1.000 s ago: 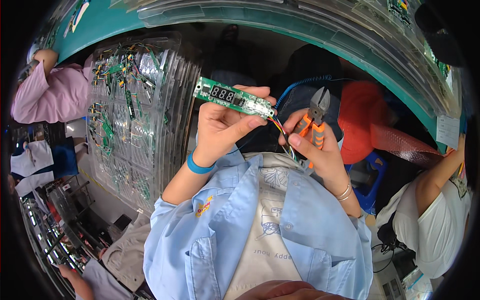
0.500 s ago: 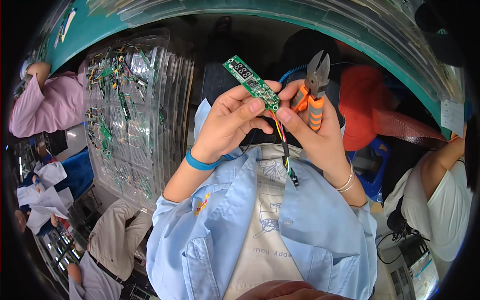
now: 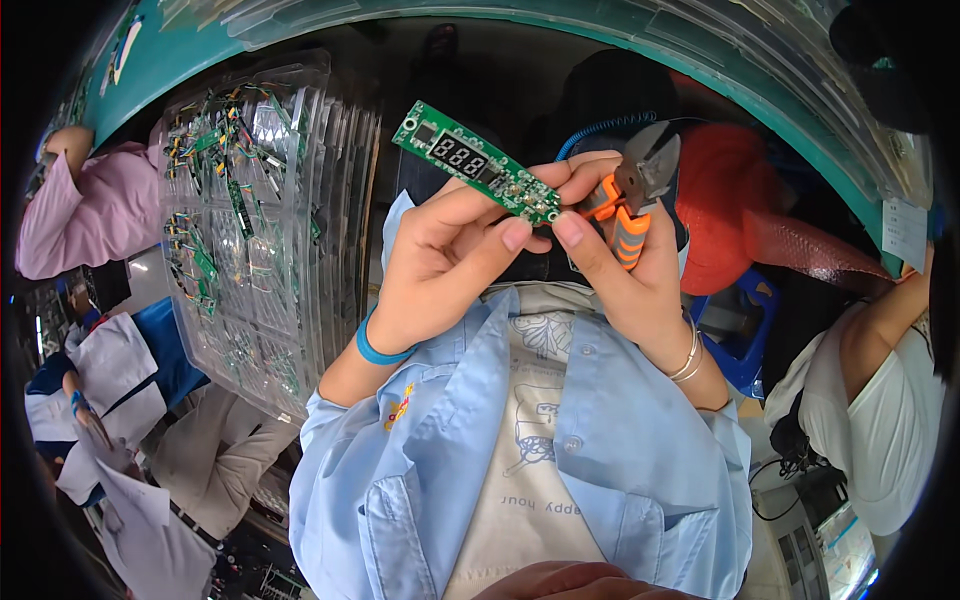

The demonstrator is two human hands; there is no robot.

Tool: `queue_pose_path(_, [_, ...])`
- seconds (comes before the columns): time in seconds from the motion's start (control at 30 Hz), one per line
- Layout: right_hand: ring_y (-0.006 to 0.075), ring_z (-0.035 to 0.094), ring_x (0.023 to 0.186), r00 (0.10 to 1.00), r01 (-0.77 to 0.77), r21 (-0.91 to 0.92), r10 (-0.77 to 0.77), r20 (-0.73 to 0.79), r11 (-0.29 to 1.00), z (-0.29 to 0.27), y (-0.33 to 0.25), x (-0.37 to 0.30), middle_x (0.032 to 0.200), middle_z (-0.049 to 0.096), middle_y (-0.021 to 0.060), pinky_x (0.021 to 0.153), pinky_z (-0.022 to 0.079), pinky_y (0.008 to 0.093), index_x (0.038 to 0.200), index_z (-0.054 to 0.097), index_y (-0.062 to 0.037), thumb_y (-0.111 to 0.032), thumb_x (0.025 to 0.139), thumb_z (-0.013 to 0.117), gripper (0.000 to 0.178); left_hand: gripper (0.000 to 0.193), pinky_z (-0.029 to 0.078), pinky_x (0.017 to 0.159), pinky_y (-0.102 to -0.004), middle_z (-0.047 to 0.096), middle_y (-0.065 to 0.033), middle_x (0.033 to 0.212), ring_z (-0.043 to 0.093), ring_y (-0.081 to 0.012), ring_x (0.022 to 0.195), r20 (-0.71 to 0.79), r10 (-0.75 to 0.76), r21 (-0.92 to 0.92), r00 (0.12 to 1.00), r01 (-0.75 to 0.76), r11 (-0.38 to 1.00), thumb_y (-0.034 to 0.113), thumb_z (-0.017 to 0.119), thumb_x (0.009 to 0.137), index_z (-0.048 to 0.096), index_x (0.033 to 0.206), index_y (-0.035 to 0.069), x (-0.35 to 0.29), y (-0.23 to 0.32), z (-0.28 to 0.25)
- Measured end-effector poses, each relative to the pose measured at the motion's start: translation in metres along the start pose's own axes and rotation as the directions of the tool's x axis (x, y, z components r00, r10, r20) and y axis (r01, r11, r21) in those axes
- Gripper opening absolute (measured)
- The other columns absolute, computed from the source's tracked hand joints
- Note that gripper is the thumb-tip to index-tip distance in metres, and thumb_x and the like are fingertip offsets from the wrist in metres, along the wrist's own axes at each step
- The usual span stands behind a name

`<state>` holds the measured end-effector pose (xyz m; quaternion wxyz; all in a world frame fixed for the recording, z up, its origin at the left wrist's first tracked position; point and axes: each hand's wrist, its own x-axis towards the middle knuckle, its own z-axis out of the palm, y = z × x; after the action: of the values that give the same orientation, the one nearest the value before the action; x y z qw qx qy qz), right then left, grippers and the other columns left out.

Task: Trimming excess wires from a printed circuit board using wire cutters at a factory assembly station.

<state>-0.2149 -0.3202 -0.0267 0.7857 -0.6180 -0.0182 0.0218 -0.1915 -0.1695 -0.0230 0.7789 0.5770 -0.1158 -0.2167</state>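
Observation:
A narrow green circuit board (image 3: 470, 160) with a small digit display is held up in front of me, tilted down to the right. My left hand (image 3: 440, 270), with a blue band on the wrist, grips its right end between thumb and fingers. My right hand (image 3: 630, 285) holds side cutters (image 3: 640, 185) with orange-and-grey handles. Its index finger and thumb also pinch at the board's right end, touching my left fingertips. The cutter jaws point up and away from the board. No wires show below the board.
A stack of clear plastic trays (image 3: 255, 230) holding several green boards stands at the left. A green table edge (image 3: 720, 90) curves above. A person in pink (image 3: 90, 215) sits far left and a person in white (image 3: 890, 400) at right. A red bag (image 3: 745, 215) lies behind the cutters.
Both hands have brought the board closer and turned it, its left end now higher. The coloured wires that hung from the board earlier are no longer visible.

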Motion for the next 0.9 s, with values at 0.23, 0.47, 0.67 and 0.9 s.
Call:
queue_pose_path(0.23, [0.013, 0.045, 0.067, 0.97, 0.24, -0.246, -0.24, 0.031, 0.939, -0.001, 0.008, 0.004, 0.087, 0.046, 0.0071, 0.059, 0.038, 0.0211, 0.091, 0.047, -0.0012, 0.003, 0.072, 0.053, 0.021, 0.026, 0.048, 0.07, -0.0224, 0.054, -0.0138, 0.101, 0.054, -0.0152, 0.08, -0.088, 0.082, -0.086, 0.993, -0.09, 0.992, -0.012, 0.044, 0.073, 0.049, 0.098, -0.004, 0.003, -0.003, 0.007])
queue_pose_path(0.47, [0.0141, 0.045, 0.067, 0.969, 0.232, -0.305, -0.246, -0.007, 0.924, 0.002, 0.014, 0.004, 0.087, 0.046, 0.0075, 0.059, 0.038, 0.0226, 0.091, 0.047, -0.0009, 0.003, 0.07, 0.053, 0.022, 0.027, 0.048, 0.068, -0.0216, 0.054, -0.0119, 0.097, 0.053, -0.0145, 0.079, -0.088, 0.111, -0.01, 0.99, -0.112, 0.994, -0.013, 0.043, 0.073, 0.045, 0.098, -0.002, 0.006, -0.012, 0.003])
queue_pose_path(0.67, [0.0117, 0.047, 0.067, 0.996, 0.06, -0.083, -0.065, -0.063, 0.995, 0.004, 0.014, 0.002, 0.085, 0.048, 0.0065, 0.061, 0.04, 0.021, 0.092, 0.046, -0.0007, 0.001, 0.074, 0.053, 0.02, 0.029, 0.047, 0.067, -0.0206, 0.053, -0.0106, 0.095, 0.053, -0.0142, 0.082, -0.102, 0.003, -0.2, 0.995, -0.023, 0.98, -0.013, 0.043, 0.073, 0.043, 0.1, -0.001, 0.006, -0.012, 0.007])
queue_pose_path(0.9, [0.009, 0.048, 0.067, 0.996, -0.039, 0.085, 0.046, -0.08, 0.996, 0.004, 0.016, 0.003, 0.082, 0.05, 0.0045, 0.063, 0.042, 0.0192, 0.095, 0.045, -0.001, -0.002, 0.077, 0.054, 0.02, 0.029, 0.046, 0.065, -0.0195, 0.053, -0.0097, 0.092, 0.051, -0.0133, 0.081, -0.133, -0.009, -0.185, 0.991, -0.016, 0.983, -0.012, 0.043, 0.074, 0.043, 0.1, -0.001, 0.01, -0.013, 0.009])
